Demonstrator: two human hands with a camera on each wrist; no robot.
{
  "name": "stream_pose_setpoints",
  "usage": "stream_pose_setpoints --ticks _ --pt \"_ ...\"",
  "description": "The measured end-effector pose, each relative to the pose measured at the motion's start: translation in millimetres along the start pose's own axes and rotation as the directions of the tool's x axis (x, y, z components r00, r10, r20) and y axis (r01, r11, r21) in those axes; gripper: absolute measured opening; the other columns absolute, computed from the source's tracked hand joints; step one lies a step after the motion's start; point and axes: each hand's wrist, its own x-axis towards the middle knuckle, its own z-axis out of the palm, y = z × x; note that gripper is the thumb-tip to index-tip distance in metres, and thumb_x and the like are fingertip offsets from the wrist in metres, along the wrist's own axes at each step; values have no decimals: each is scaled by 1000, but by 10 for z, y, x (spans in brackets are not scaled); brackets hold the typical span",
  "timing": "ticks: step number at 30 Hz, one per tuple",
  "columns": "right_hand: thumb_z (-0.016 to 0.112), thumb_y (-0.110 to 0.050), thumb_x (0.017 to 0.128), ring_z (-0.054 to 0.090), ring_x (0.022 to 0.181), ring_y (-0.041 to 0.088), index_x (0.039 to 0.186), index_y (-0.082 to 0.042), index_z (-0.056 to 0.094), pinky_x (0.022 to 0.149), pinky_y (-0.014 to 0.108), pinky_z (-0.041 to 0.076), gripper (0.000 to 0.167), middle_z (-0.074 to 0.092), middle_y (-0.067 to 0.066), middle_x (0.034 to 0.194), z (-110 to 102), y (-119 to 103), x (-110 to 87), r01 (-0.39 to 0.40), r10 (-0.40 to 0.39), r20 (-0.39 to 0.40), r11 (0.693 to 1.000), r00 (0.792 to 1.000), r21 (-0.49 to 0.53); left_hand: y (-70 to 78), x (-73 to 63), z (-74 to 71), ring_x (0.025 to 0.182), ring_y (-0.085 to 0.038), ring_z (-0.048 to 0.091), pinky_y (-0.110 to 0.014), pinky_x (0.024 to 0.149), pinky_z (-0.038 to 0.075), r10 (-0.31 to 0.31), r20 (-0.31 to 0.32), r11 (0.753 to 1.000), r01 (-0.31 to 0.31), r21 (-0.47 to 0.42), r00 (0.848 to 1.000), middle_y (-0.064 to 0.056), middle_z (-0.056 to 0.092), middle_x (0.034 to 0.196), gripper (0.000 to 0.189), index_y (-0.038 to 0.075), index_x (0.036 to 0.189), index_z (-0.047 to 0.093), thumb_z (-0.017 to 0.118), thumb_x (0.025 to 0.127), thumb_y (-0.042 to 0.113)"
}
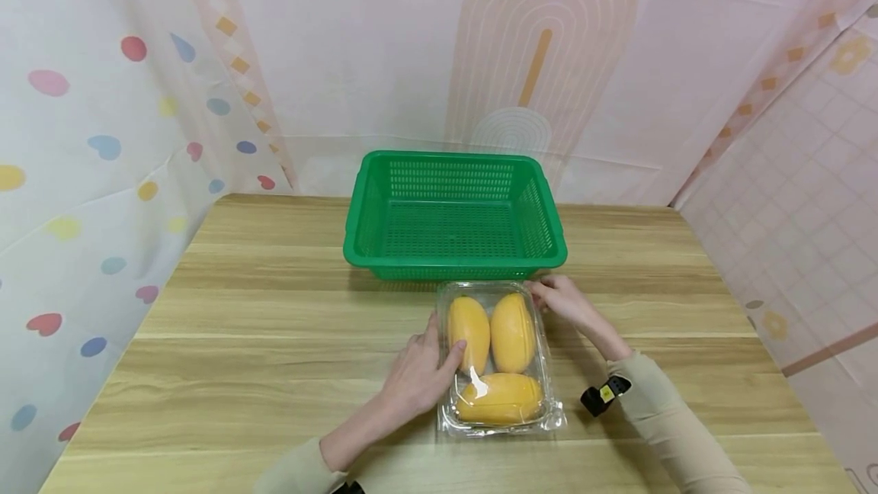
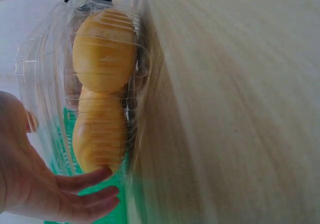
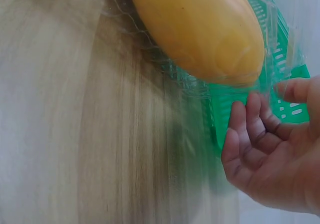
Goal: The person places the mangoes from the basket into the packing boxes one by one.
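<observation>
A clear plastic clamshell container (image 1: 488, 288) holding three yellow mangoes (image 1: 512, 334) lies flat on the table, its lid down over them. My left hand (image 1: 414, 378) holds its left side, thumb over the lid and fingers along the wall. In the left wrist view, those fingers (image 2: 85, 180) lie fairly straight beside the ribbed wall. At the far right corner, my right hand (image 1: 564, 299) pinches the container's edge. The right wrist view shows the thumb (image 3: 292, 89) and index finger at that clear edge, the other fingers partly curled below.
A green plastic basket (image 1: 453, 262) with slotted walls stands right behind the container, nothing visible inside it. Patterned cloth (image 1: 384, 59) hangs at the back and both sides of the wooden table (image 1: 274, 326). A dark strap (image 1: 605, 393) is on the right wrist.
</observation>
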Motion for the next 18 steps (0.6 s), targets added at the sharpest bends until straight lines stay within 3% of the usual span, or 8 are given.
stream_pose_setpoints --ticks 10,18 --pt "44 -14 97 48 62 12 73 1 57 60 28 45 31 52 -2 64 -10 28 10 74 -75 39 997 996 35 44 12 2 105 -41 61 -50 84 52 -8 6 1000 8 0 1000 -28 62 119 76 -10 144 28 45 96 47" --pt "45 -10 96 46 59 12 73 4 57 55 22 38 30 50 -1 61 23 65 33 119 -119 4 993 993 4 56 28 -2 106 -40 60 -50 87 52 -19 24 1000 19 4 1000 -26 62 119 77 -10 143 28 46 96 47"
